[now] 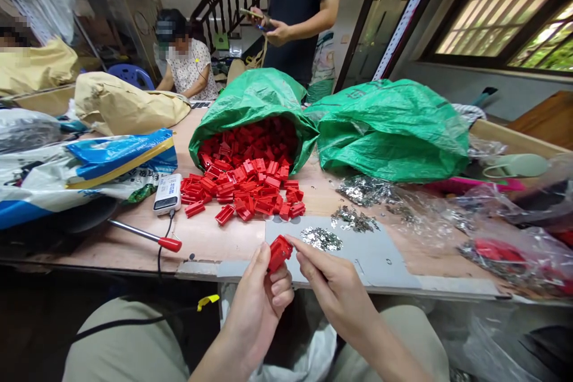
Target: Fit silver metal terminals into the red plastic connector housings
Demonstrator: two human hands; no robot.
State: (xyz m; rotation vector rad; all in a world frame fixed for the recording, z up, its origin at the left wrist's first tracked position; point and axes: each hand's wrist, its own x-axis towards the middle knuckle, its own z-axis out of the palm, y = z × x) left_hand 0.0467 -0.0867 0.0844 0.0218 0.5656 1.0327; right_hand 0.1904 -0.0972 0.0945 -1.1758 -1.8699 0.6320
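Note:
A small red plastic housing (280,252) is gripped between the thumb and fingers of my left hand (259,295), just above the table's front edge. My right hand (338,289) comes in from the right, its index fingertip touching the housing's right end. The fingers of that hand are drawn together in a pinch; whether a small piece sits between them is hidden. Beyond my hands lies a pile of similar red housings (250,188), spilling out of a green sack (257,95). Small shiny metal pieces (321,239) lie heaped on a grey mat (376,262).
Another green sack (389,131) stands right, near bagged metal pieces (364,190). At left are a white device with a cable (168,194), a red-tipped lever (170,244) and a blue-white bag (120,161). A seated person (190,68) and a standing person (304,12) are beyond the table.

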